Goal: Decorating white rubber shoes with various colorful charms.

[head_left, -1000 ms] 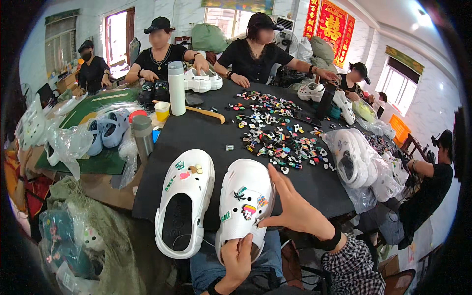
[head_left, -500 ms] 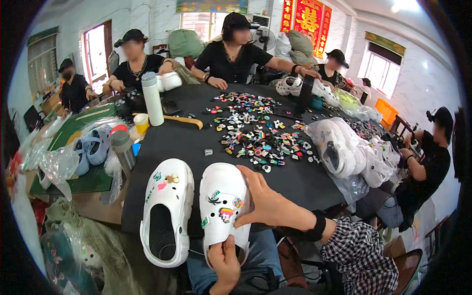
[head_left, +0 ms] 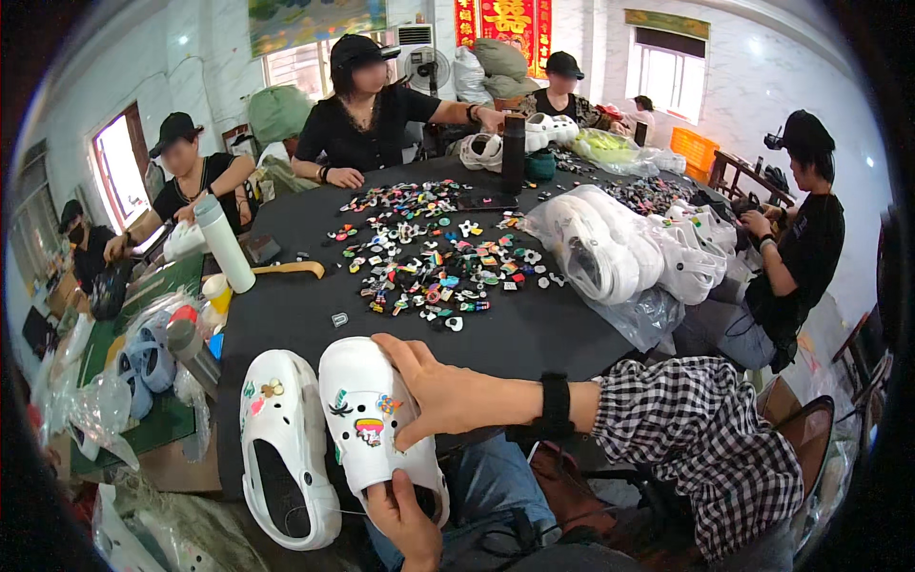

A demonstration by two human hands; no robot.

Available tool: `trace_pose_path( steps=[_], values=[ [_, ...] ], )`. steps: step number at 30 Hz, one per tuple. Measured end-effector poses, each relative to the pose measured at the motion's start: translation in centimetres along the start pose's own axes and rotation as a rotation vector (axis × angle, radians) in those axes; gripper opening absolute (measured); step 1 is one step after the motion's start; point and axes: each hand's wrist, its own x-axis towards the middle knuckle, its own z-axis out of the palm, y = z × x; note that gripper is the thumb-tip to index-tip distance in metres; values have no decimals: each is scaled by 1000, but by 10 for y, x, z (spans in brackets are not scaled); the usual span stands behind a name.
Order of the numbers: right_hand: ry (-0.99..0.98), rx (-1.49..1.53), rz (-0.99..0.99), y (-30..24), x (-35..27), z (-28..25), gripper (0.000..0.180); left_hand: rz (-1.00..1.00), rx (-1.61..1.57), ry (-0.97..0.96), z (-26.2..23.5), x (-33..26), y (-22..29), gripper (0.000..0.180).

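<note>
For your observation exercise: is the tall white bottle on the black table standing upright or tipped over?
Upright. The white bottle stands on its base near the edge of the black table, cap on top; its slight lean may be lens bending.

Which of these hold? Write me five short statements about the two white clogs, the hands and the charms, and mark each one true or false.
1. The right hand lies across the nearer white clog. True.
2. The left hand grips that clog's heel end. True.
3. The second white clog is on the table's far side. False: it lies just left of the held one.
4. The held clog is bare. False: charms sit on its top.
5. Loose charms cover the black table. True.
</note>
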Motion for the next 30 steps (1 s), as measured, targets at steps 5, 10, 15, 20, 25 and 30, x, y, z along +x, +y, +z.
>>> trace_pose_path(
  steps=[5, 10, 15, 20, 25, 30],
  values=[
    [-9, 26, -30, 14, 9, 1, 119, 45, 328, -46, -1, -2, 23, 31],
    [-245, -21, 5, 20, 33, -25, 124, 142, 291, -154, 0, 9, 46, 32],
    [-501, 66, 87, 34, 64, -39, 125, 118, 200, -297, 2, 23, 60, 36],
    [-717, -226, 242, 18, 115, -76, 97, -157, -482, -206, 24, 55, 70, 52],
    [-623, -599, 287, -34, 135, -88, 65, -213, -775, -299, 3, 71, 45, 53],
    [-679, -624, 248, -37, 131, -102, 59, -151, -724, -389, 10, 62, 46, 55]
  ],
)
